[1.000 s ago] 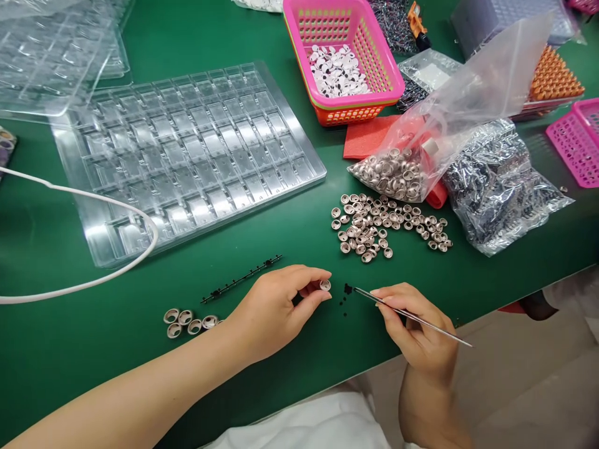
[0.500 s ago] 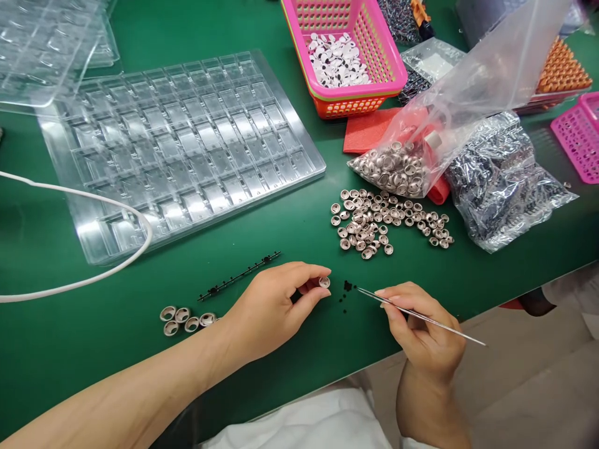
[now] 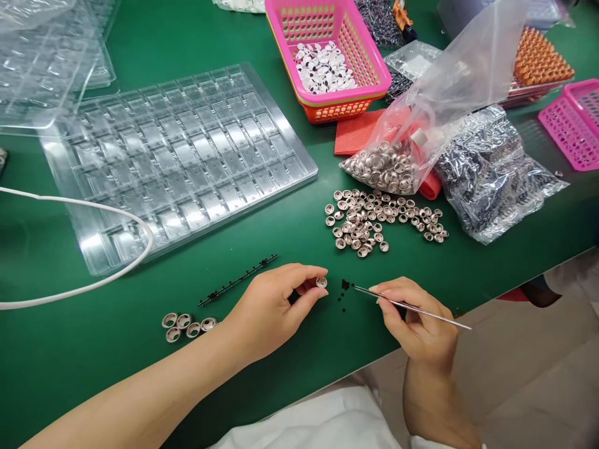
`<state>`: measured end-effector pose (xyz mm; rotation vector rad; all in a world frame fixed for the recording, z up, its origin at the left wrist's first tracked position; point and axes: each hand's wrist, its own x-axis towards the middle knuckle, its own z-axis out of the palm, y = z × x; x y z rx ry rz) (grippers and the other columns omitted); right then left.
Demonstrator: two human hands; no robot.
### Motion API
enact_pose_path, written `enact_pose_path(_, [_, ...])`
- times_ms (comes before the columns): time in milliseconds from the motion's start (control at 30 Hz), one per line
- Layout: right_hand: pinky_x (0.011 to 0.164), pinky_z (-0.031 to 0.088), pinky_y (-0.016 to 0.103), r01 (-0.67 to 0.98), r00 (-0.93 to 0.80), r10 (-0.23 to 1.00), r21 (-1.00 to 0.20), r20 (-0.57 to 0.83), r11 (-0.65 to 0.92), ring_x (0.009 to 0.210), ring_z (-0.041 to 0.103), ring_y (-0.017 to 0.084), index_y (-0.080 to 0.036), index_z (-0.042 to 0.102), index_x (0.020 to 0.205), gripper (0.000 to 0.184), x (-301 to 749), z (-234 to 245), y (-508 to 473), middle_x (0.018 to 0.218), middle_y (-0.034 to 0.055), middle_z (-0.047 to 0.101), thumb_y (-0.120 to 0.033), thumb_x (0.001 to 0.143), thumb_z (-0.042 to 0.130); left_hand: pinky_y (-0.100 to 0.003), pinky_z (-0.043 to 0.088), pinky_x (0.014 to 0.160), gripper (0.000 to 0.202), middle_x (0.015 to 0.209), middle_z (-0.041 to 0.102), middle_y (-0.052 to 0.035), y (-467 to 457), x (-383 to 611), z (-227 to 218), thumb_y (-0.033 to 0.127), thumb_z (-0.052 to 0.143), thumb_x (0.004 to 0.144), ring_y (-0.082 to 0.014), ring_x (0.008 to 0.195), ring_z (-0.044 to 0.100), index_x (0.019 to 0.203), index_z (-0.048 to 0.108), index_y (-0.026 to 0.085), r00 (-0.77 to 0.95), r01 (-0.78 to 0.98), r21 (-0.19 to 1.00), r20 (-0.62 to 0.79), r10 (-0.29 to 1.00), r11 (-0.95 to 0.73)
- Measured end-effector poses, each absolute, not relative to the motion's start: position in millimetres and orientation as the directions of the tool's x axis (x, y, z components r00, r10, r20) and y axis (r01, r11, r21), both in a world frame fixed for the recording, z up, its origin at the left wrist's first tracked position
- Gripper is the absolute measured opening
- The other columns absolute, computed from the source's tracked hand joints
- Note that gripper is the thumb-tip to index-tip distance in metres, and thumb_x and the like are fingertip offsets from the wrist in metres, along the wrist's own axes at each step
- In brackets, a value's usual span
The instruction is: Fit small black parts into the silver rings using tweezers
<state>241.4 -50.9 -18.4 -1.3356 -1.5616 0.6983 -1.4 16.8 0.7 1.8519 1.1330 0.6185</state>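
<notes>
Between the thumb and index finger of my left hand (image 3: 276,299) is a small silvery metal ring cup (image 3: 321,282). My right hand (image 3: 423,321) grips metal tweezers (image 3: 416,307), whose tips are at the small black discs (image 3: 345,284) on the green table. Whether the tips pinch a disc I cannot tell. Several similar metal cups (image 3: 173,335) sit left of my left forearm, which partly covers one. A thin black strip with small studs (image 3: 238,280) lies behind my left hand. Beyond the discs spreads a loose pile of metal cups (image 3: 358,224).
A clear compartment tray (image 3: 187,162) fills the left side, crossed by a white cable (image 3: 140,221). Behind stand a pink basket (image 3: 374,80) of white ovals, a clear bag of metal cups (image 3: 384,168) and a silvery bag (image 3: 500,174). A second pink basket (image 3: 571,128) is at right.
The whole view has shifted slightly. My left hand keeps the metal cup in its pinch, and the tweezers in my right hand stay near the black discs, their back end a little higher.
</notes>
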Motion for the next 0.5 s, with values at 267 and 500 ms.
enact_pose_path(267, [0.071, 0.061, 0.038, 0.447, 0.028, 0.959, -0.862, 0.283, 0.241, 0.085, 0.072, 0.022, -0.028, 0.066, 0.105, 0.033, 241.9, -19.0, -51.3, 0.094, 0.0039, 0.075, -0.004, 0.083, 0.066, -0.019, 0.057, 0.071, 0.018, 0.087, 0.075, 0.0007, 17.3, -1.4, 1.4, 0.020, 0.065, 0.091, -0.0114, 0.073, 0.070, 0.108, 0.072, 0.018, 0.464, 0.461, 0.861, -0.026, 0.886, -0.216])
enact_pose_path(500, [0.070, 0.060, 0.036, 0.451, 0.025, 0.957, -0.858, 0.289, 0.247, 0.085, 0.072, 0.021, -0.028, 0.066, 0.106, 0.034, 241.5, -18.9, -50.0, 0.096, 0.0035, 0.075, -0.003, 0.083, 0.066, -0.018, 0.056, 0.070, 0.018, 0.086, 0.075, 0.0004, 17.3, -0.7, 1.4, 0.019, 0.064, 0.091, -0.0110, 0.072, 0.069, 0.107, 0.072, 0.017, 0.468, 0.458, 0.860, -0.019, 0.883, -0.224])
